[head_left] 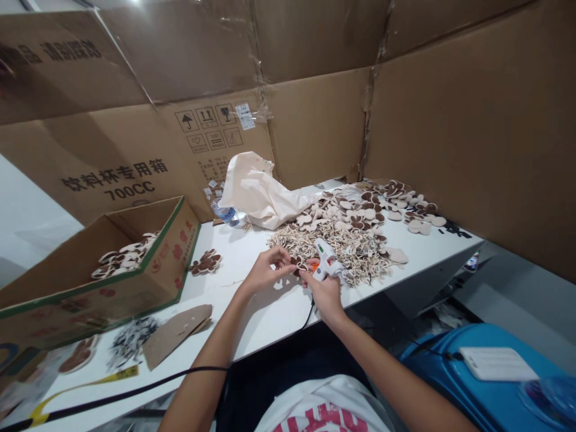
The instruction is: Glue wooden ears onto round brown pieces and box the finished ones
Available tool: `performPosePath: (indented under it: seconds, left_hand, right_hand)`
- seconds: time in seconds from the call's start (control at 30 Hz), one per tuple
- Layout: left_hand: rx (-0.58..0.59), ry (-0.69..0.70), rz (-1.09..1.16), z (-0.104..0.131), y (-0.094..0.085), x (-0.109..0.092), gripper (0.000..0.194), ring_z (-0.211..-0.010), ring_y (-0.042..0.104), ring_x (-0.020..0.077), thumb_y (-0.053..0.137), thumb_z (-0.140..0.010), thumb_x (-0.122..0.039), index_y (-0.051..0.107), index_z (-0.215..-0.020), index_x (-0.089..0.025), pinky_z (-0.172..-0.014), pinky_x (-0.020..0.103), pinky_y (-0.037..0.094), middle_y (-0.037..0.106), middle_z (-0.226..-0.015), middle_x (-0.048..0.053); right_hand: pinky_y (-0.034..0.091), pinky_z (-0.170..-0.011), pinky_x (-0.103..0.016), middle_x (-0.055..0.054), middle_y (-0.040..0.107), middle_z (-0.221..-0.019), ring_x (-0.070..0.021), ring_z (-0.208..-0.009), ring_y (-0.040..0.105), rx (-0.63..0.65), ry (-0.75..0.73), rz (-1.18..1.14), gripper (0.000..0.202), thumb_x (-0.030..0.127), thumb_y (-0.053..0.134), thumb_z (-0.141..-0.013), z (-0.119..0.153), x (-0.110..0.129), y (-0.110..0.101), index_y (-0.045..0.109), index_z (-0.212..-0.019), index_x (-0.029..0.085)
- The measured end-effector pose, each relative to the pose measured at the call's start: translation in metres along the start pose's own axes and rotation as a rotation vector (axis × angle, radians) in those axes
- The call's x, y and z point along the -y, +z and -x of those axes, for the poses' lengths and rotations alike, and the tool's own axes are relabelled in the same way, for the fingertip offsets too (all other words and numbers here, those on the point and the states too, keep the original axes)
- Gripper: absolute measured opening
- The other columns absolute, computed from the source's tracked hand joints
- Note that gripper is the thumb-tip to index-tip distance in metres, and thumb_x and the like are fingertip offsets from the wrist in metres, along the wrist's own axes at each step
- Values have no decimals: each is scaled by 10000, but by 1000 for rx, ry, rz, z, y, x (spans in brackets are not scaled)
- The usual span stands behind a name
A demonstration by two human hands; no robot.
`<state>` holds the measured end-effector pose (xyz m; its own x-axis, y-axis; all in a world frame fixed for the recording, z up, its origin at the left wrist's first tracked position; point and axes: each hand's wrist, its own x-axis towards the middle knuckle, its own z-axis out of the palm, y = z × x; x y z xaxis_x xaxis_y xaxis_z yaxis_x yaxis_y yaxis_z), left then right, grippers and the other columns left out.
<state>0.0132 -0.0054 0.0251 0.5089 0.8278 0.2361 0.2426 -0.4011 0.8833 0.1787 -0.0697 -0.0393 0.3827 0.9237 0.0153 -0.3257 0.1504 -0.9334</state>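
My left hand (269,271) is pinched at the edge of a small brown felt piece (299,266) with pale trim, above the white table. My right hand (327,295) is closed around a white glue gun (324,261) with an orange part. Its thumb and fingertips meet the felt piece too, close to the left fingertips. A dark cord hangs from below the right hand. Just beyond the hands lies a heap of thin cream strips (360,255), and behind it a pile of brown and cream felt shapes (346,207).
At left stands an open cardboard box (184,264) with felt shapes inside. Near it lie stacked brown shapes (206,262), cardboard scraps (177,333) and dark shreds (132,342). A cream bag (256,192) and plastic bottle (227,215) sit before cardboard walls. A blue stool (486,342) holds a white power bank (497,363).
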Motion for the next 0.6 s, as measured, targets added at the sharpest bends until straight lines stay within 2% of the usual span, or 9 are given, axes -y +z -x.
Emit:
performPosePath:
  seconds: [0.27, 0.6]
  left_hand:
    - [-27, 26, -51, 0, 0, 1, 378, -653, 637, 123, 828, -880, -512, 656, -961, -186, -619, 251, 492, 713, -803, 14]
    - [-45, 120, -219, -1, 0, 2, 264, -638, 569, 115, 779, -919, -443, 690, -894, -196, -605, 254, 455, 697, -796, 8]
  right_hand:
    - [551, -558, -320, -8, 738, -787, -186, -560, 643, 2, 12, 7, 438, 457, 864, -692, 1, 6, 2, 690, -1015, 219]
    - [553, -564, -324, -1, 731, -791, -187, -560, 647, 7, -1, 2, 419, 450, 853, -701, 0, 5, 2, 689, -1014, 225]
